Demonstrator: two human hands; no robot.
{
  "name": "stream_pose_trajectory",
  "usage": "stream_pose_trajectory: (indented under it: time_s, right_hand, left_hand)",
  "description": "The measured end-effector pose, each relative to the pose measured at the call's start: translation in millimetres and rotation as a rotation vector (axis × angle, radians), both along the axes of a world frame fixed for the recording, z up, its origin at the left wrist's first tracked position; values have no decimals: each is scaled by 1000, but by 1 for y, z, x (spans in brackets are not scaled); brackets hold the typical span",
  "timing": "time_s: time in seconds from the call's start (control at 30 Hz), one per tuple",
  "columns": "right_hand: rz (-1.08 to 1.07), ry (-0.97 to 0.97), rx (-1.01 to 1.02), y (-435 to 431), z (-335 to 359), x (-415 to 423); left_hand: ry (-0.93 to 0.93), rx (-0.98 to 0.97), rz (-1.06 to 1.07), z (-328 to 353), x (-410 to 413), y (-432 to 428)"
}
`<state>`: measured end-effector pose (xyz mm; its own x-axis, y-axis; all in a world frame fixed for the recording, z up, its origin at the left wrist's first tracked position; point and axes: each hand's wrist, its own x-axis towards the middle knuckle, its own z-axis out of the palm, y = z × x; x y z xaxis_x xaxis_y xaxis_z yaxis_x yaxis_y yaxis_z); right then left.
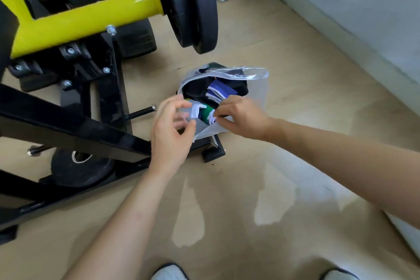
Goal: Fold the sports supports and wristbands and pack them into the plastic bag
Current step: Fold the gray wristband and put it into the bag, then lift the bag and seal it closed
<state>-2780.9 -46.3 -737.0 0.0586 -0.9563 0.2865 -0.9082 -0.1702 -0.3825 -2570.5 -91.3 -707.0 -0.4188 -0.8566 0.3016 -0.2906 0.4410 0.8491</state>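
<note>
The clear plastic bag (258, 98) sits on the wooden floor (295, 166), against the black foot of a gym machine (86, 16) with a yellow frame, and its mouth gapes toward the person. Inside lie folded black supports (196, 88), a blue-and-white wristband (221, 91) and a green-and-white band (206, 114) near the front. The right hand (242, 119) pinches the bag's near rim between thumb and fingertips. The left hand (171, 130) is at the left rim with its fingers curled; it is blurred, so whether it grips the plastic cannot be told. Black weight plates (193, 4) hang above the bag.
</note>
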Motion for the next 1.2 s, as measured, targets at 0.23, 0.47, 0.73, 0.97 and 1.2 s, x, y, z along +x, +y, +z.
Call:
stream_pose_trajectory:
  time_s: [0.23, 0.47, 0.73, 0.97, 1.2]
  right_hand:
    - [-511, 126, -248, 33, 29, -65]
    - [-445, -84, 44, 6, 30, -93]
    - [-536, -168, 218, 36, 86, -106]
    - [-623, -354, 96, 98, 158, -114]
    - [-758, -612, 23, 177, 182, -101]
  left_hand:
    - [-277, -169, -28, -21, -1, 33]
    - [-576, -289, -78, -37, -3, 24]
    - [-394, -229, -115, 40, -13, -3]
    - [-350, -263, -179, 113, -31, -4]
    - [-579, -242, -398, 148, 7, 18]
